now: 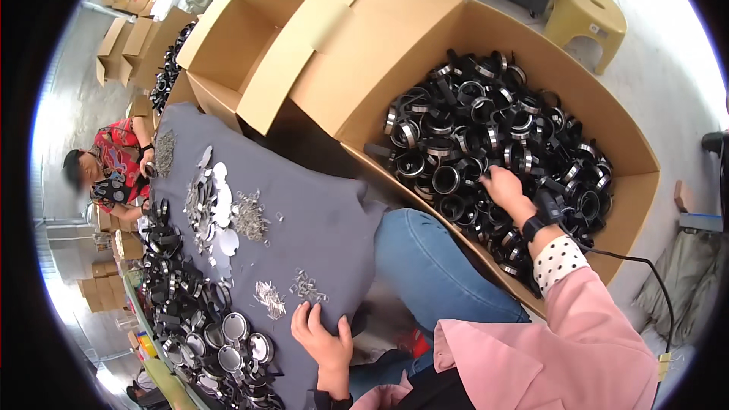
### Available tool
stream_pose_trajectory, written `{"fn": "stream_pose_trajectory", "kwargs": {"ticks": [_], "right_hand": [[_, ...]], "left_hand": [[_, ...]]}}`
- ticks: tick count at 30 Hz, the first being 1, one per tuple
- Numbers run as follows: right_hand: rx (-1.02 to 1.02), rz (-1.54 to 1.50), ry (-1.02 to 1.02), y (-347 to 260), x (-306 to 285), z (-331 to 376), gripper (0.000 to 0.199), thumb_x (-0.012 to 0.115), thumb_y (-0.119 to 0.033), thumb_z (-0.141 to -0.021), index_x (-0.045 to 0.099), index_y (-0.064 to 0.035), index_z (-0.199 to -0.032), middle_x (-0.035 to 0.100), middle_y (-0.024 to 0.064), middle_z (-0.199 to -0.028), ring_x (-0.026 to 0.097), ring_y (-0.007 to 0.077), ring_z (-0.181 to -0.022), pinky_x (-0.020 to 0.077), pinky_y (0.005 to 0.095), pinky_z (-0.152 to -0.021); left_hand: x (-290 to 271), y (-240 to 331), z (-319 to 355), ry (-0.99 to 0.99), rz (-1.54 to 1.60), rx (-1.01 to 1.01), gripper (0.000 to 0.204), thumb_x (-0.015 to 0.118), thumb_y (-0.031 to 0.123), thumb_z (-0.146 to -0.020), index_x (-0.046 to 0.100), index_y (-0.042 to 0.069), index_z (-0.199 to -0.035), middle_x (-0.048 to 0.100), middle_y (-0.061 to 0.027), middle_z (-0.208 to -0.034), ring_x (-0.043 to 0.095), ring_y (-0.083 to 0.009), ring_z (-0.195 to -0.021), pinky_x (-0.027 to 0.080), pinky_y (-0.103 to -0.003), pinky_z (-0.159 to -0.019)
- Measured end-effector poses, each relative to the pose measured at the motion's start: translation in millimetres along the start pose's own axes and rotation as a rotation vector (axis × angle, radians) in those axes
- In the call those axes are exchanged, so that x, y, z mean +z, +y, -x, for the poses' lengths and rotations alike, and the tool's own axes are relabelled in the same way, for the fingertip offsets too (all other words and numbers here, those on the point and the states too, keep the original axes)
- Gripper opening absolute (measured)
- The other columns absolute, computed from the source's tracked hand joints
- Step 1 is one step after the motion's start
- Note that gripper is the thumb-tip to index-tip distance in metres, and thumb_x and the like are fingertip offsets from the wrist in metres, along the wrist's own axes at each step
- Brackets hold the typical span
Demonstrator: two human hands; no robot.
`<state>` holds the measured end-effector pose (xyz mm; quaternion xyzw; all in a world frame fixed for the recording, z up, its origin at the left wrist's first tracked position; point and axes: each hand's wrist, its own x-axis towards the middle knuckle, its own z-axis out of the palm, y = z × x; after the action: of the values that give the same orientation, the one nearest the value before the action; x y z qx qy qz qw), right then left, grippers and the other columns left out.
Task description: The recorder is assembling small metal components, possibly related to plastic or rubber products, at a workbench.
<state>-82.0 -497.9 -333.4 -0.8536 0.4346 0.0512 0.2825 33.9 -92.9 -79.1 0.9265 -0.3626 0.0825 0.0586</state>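
One co-worker (114,152) at far left, beside a heap of round black parts with silvery faces (235,326); across the grey cloth (319,205) we pass a pile of silver pins (268,298). Our left hand (323,338) rests at the cloth's edge, fingers spread, apparently holding nothing. Rightward, black-and-silver rings (446,179) crowd the carton (636,190), our right hand (505,188) touching them; whether it grips one, we can't tell. Looks like the picking step; next calls for a firm pinch, freeing one ring from its neighbours.
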Motion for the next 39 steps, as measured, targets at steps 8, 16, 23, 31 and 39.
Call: {"fn": "stream_pose_trajectory", "kwargs": {"ticks": [8, 16, 23, 31, 39], "right_hand": [[-0.174, 0.378, -0.176, 32, -16, 4, 0.018, 0.070, -0.022, -0.072, 0.069, -0.0060, -0.080, 0.068, 0.0153, -0.084, 0.066, 0.0303, -0.083, 0.0538, 0.0412, -0.070], [-0.044, -0.217, 0.154, 67, -86, 43, 0.036, 0.072, -0.034, -0.077, 0.060, -0.0003, -0.075, 0.059, 0.0161, -0.067, 0.057, 0.0297, -0.063, 0.0450, 0.0395, -0.059], [0.048, -0.763, 0.328, 47, -146, 58, 0.033, 0.073, -0.027, -0.077, 0.058, 0.0000, -0.069, 0.047, -0.0027, -0.054, 0.038, 0.0060, -0.053, 0.0321, 0.0254, -0.049], [-0.210, -1.237, 0.298, -38, -196, 116, 0.021, 0.068, -0.021, -0.086, 0.065, -0.0002, -0.083, 0.059, -0.0020, -0.066, 0.051, 0.0045, -0.060, 0.0421, 0.0217, -0.055], [-0.695, -1.327, -0.249, -181, -141, 226, 0.025, 0.063, -0.023, -0.087, 0.057, 0.0002, -0.081, 0.056, 0.0143, -0.073, 0.055, 0.0303, -0.070, 0.0441, 0.0360, -0.064]], "left_hand": [[6, -3, 1, 0.006, 0.003, 0.005, 0.052, 0.065, 0.024, -0.077, 0.047, -0.001, -0.119, 0.046, -0.0210, -0.124, 0.042, -0.0409, -0.116, 0.033, -0.052, -0.097], [4, 1, -2, -0.023, 0.001, -0.030, 0.049, 0.061, 0.020, -0.080, 0.045, -0.005, -0.119, 0.043, -0.0244, -0.126, 0.041, -0.0418, -0.116, 0.032, -0.051, -0.099], [3, 2, 1, -0.023, 0.011, -0.040, 0.049, 0.060, 0.021, -0.081, 0.044, -0.005, -0.120, 0.043, -0.0245, -0.125, 0.041, -0.0422, -0.116, 0.032, -0.051, -0.099], [-17, 17, -3, -0.048, 0.200, -0.074, 0.052, 0.059, 0.025, -0.084, 0.041, -0.005, -0.123, 0.041, -0.0255, -0.129, 0.040, -0.0416, -0.119, 0.031, -0.050, -0.102], [-73, 103, -28, 0.061, 0.068, 0.391, 0.050, 0.067, 0.034, -0.079, 0.052, 0.003, -0.116, 0.050, -0.0184, -0.123, 0.048, -0.0369, -0.115, 0.034, -0.053, -0.099]]}}
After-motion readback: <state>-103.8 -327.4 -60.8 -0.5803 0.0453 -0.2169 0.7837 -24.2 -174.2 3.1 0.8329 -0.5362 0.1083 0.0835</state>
